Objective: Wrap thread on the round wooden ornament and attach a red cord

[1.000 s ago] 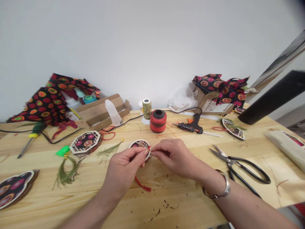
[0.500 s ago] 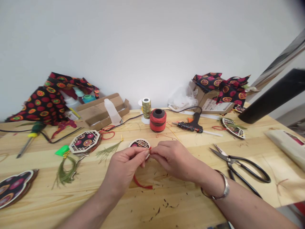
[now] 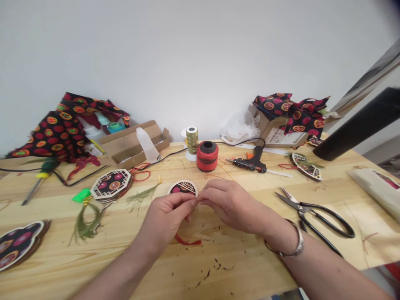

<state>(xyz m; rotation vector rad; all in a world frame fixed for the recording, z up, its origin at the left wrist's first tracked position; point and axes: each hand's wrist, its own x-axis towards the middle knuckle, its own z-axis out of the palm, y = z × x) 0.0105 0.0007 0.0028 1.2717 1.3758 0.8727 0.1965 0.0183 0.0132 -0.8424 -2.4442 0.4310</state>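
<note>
My left hand (image 3: 170, 216) is closed in a pinch, thumb against forefinger. A red cord (image 3: 189, 241) trails onto the table from beneath it. Pinched too, my right hand (image 3: 233, 204) meets the left at the fingertips, where a tiny bit of red shows; the rest is hidden by the fingers. Just behind the fingers is a round ornament (image 3: 184, 187) with a pale wooden lattice frame over dark patterned fabric, its near part covered by my left hand. A red thread spool (image 3: 207, 157) stands beyond the hands.
Black-handled scissors (image 3: 315, 214) lie open at right. A glue gun (image 3: 253, 162) and gold thread spool (image 3: 192, 141) sit behind. Left are an octagonal ornament (image 3: 112, 184), a green tassel (image 3: 86, 223) and a screwdriver (image 3: 40, 181). A black roll (image 3: 356, 125) leans at right.
Both hands stay pinched together at nearly the same spot. My right hand has turned slightly and closed in on the left fingertips, and the red bit between them is now mostly covered.
</note>
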